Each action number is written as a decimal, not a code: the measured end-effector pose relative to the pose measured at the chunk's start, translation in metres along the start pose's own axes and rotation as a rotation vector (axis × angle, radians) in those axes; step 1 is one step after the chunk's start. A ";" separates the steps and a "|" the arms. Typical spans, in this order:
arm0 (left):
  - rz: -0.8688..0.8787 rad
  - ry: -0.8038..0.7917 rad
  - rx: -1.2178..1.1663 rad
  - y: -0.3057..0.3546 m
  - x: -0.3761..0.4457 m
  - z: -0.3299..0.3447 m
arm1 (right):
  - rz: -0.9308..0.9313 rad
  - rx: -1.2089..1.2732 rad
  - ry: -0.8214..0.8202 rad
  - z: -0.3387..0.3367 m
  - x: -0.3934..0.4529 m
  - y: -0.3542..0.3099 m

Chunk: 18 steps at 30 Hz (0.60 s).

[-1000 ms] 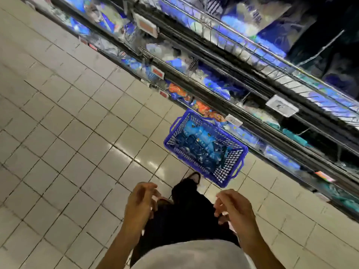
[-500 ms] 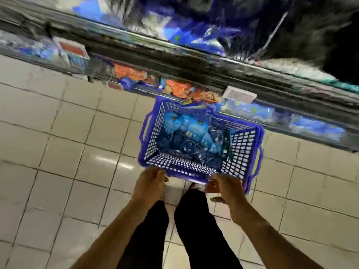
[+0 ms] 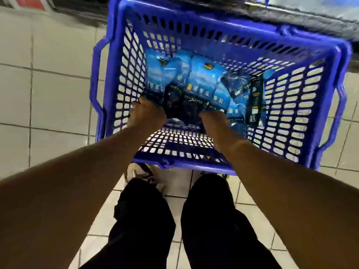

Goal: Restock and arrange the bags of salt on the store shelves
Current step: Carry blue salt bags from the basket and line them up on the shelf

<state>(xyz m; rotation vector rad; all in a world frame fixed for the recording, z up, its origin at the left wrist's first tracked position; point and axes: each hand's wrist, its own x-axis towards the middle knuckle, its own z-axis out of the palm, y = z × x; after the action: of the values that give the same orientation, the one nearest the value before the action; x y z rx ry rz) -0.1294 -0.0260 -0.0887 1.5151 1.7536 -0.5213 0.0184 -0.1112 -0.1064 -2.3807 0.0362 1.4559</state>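
Tiled floor (image 3: 48, 98) surrounds basket (image 3: 328, 105); left hand (image 3: 147, 113), right hand (image 3: 212, 118) each grip salt bags (image 3: 202, 76).

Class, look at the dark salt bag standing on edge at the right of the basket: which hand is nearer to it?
Right. The right hand is just left of that dark bag; the left hand is farther left, across the pile.

Just one head cam here, pointing steeply down from close above the blue basket (image 3: 320, 55) on the tiled floor (image 3: 48, 94).

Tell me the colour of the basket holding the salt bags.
Blue-violet plastic basket, lattice walls, clearest in the head view.
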 end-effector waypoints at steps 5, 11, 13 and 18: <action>-0.107 0.081 -0.063 0.011 0.022 0.031 | -0.030 -0.036 0.037 0.029 0.021 -0.013; -0.254 0.154 -0.224 0.004 0.045 0.042 | 0.035 0.077 -0.010 0.030 0.040 -0.013; -0.235 0.157 -0.218 0.000 0.049 0.045 | 0.074 0.162 -0.020 0.030 0.042 -0.013; -0.212 0.151 -0.254 0.000 0.057 0.046 | 0.146 0.062 0.070 0.039 0.036 -0.023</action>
<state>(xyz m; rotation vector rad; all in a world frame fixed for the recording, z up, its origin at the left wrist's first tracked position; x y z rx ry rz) -0.1178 -0.0211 -0.1611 1.2261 2.0267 -0.2789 0.0064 -0.0719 -0.1476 -2.4213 0.2742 1.4120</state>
